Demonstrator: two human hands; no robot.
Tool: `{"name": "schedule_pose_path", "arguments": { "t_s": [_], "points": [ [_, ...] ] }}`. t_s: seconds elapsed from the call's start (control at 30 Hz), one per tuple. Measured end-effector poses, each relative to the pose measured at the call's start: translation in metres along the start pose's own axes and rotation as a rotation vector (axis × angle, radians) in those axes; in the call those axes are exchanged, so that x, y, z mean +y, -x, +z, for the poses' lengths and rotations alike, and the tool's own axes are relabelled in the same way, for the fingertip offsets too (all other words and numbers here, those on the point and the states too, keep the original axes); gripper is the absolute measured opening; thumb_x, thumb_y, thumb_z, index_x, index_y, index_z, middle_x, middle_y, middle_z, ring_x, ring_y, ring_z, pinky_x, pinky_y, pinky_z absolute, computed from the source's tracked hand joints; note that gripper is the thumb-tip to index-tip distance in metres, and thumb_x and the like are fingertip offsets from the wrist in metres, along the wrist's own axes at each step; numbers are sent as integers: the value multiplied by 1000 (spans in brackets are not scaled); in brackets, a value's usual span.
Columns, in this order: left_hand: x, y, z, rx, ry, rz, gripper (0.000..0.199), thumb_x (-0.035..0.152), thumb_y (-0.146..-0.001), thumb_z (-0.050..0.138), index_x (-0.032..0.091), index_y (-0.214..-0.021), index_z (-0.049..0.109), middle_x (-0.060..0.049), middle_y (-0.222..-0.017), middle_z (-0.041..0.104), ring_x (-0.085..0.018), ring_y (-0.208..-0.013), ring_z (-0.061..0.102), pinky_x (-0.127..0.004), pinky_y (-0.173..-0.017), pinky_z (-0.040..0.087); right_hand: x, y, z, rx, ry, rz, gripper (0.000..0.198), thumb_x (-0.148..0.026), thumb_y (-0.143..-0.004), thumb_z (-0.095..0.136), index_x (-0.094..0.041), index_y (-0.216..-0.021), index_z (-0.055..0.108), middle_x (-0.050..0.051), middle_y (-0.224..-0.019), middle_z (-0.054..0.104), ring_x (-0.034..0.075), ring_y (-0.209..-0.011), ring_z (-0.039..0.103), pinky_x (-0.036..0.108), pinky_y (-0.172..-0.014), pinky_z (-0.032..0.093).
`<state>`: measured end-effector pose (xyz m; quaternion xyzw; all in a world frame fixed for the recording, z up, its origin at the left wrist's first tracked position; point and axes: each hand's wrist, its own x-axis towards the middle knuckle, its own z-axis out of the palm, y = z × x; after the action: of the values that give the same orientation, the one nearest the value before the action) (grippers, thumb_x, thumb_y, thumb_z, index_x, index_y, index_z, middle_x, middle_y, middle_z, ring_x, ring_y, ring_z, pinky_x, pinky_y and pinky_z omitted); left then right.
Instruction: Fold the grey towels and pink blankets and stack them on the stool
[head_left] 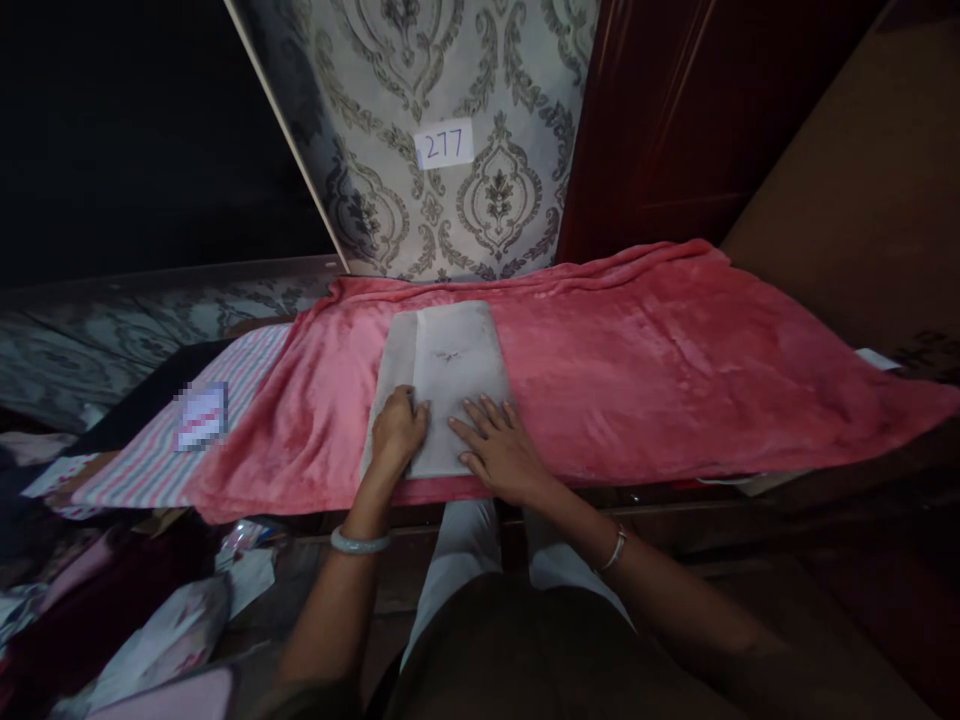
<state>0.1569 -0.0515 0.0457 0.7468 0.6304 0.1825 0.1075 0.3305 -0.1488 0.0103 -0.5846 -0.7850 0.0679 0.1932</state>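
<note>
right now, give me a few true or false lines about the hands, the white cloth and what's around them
1. Both hands rest on the white cloth. True: the left hand lies on its near left part and the right hand flat on its near right part.
2. The white cloth lies on a green blanket. False: the blanket is pink.
3. A paper label on the patterned wall reads 277. True.
4. The striped cloth lies right of the blanket. False: it lies to the left.
5. The right hand grips a pair of scissors. False: it holds nothing, fingers spread on the cloth.
</note>
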Motion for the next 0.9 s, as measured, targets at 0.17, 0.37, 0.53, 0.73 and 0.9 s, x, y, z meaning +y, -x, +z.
{"name": "schedule_pose_path", "arguments": {
  "t_s": [0.17,0.37,0.53,0.73,0.9],
  "points": [
    [14,7,3,-5,-126,4,58,38,-96,50,10,-146,43,-23,-132,62,-35,-119,64,-45,-99,51,-10,-5,2,-49,3,11,55,-37,-101,54,-26,-154,47,12,-166,30,36,-155,21,64,-123,17],
    [4,4,7,23,-130,33,50,30,-98,44,10,-144,45,-21,-128,66,-31,-118,65,-44,-100,50,-6,-25,-12,-171,-65,-74,56,-41,-103,51,-25,-156,44,11,-165,32,29,-156,20,55,-125,17],
    [-3,-16,-2,-54,-191,29,50,33,-97,45,14,-144,47,-19,-136,61,-29,-116,66,-39,-96,52,11,-36,-17,-126,-81,-141,62,-53,-101,51,-28,-157,42,8,-168,25,30,-158,12,55,-126,10],
    [14,-89,-8,-125,-261,42,56,39,-97,47,14,-147,44,-19,-142,57,-27,-120,64,-35,-97,51,11,-34,-5,-150,-152,-141,65,-56,-101,50,-29,-159,39,5,-170,20,26,-158,5,50,-128,2],
    [42,-147,6,-102,-326,99,58,38,-96,45,13,-149,43,-23,-155,44,-33,-137,52,-43,-106,46,11,-33,-8,-144,-244,-143,65,-56,-100,51,-30,-159,38,5,-170,19,26,-158,4,51,-128,0]
  ]
}}
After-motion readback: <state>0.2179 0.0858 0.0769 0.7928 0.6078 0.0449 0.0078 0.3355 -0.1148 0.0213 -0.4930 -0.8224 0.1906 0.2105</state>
